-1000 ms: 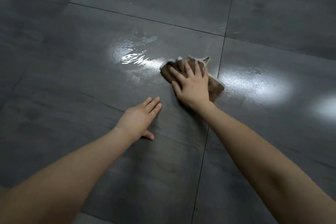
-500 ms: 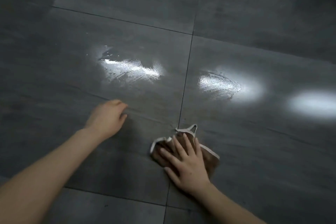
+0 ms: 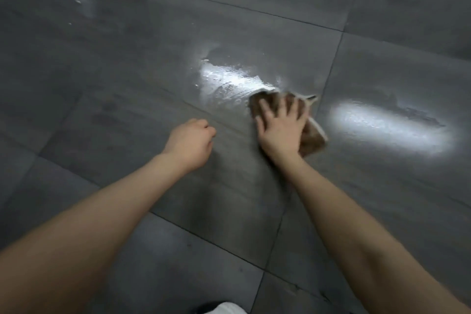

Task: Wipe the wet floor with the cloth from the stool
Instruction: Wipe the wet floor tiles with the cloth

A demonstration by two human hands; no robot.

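A brown cloth [image 3: 312,139] with a pale edge lies flat on the dark grey tiled floor [image 3: 127,71]. My right hand [image 3: 280,127] presses down on it with fingers spread, covering most of it. The cloth's far edge touches a shiny wet patch [image 3: 229,79]. A second wet patch [image 3: 387,125] glistens to the right of the cloth. My left hand [image 3: 191,143] rests on the floor to the cloth's left, fingers curled under, holding nothing.
Dark grout lines [image 3: 328,76] cross the floor, one running just right of the cloth. A small white shape [image 3: 226,308] shows at the bottom edge. A few droplets [image 3: 77,2] glint at the far left.
My right hand has pushed the cloth forward from near me to the edge of the left wet patch. My left hand has curled its fingers into a loose fist.
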